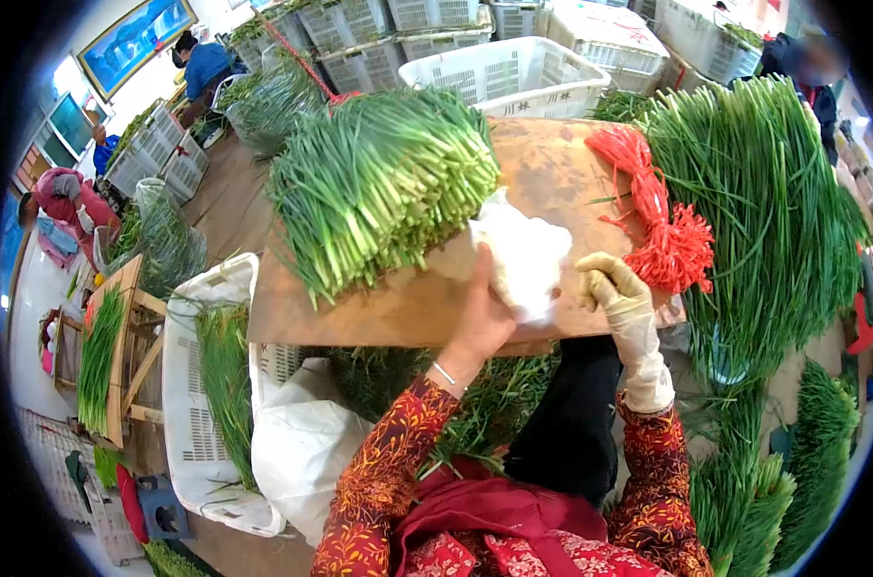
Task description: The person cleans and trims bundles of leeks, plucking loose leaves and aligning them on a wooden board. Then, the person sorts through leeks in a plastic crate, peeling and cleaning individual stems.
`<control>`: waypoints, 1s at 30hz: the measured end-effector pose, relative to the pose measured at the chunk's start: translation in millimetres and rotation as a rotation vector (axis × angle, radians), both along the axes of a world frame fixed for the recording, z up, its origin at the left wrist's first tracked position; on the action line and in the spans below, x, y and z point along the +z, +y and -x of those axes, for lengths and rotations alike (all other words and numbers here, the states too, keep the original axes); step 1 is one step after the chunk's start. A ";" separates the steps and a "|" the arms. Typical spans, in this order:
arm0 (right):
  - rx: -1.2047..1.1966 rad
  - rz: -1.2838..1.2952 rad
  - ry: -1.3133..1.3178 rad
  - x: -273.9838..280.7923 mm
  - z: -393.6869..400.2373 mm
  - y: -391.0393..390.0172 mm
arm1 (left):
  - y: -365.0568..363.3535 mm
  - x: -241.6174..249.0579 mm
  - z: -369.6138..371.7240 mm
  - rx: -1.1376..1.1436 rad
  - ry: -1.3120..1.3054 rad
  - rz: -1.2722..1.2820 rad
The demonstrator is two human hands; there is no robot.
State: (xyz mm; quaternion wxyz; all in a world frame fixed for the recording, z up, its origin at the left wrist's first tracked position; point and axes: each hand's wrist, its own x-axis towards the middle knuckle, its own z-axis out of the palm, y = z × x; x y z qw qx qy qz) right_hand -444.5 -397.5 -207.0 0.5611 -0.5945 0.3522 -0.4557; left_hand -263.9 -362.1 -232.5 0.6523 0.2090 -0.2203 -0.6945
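Note:
My left hand (483, 322), bare with a bracelet at the wrist, is closed on a crumpled white thing (525, 248) that looks like cloth or thin plastic. Glare washes out its details. Just to its right, my right hand (617, 288) wears a pale rubber glove; its fingers are curled, and I cannot tell whether they pinch anything. Both hands are over the front of a brown board (542, 163). A big stack of green garlic chives (384, 183) lies on the board, left of the white thing. Red plastic ties (653, 216) lie bundled at the right.
Long chives (754, 221) are heaped right of the board. A white crate (211, 404) with greens stands at the left, beside a white sack (307, 447). Behind the board is another white crate (504, 77). Other people (204, 72) work at the back left.

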 end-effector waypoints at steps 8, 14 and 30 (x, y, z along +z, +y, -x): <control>0.009 0.866 0.690 25.0 -38.5 47.4 | 33.6 -4.6 -11.7 0.013 -0.151 -0.011; -0.021 0.617 0.108 6.0 -45.1 32.1 | 49.4 4.9 -7.4 0.100 -0.211 -0.111; 0.343 -0.662 -0.742 -29.8 -20.9 -4.7 | 97.3 -9.6 3.5 -0.297 -0.150 -0.201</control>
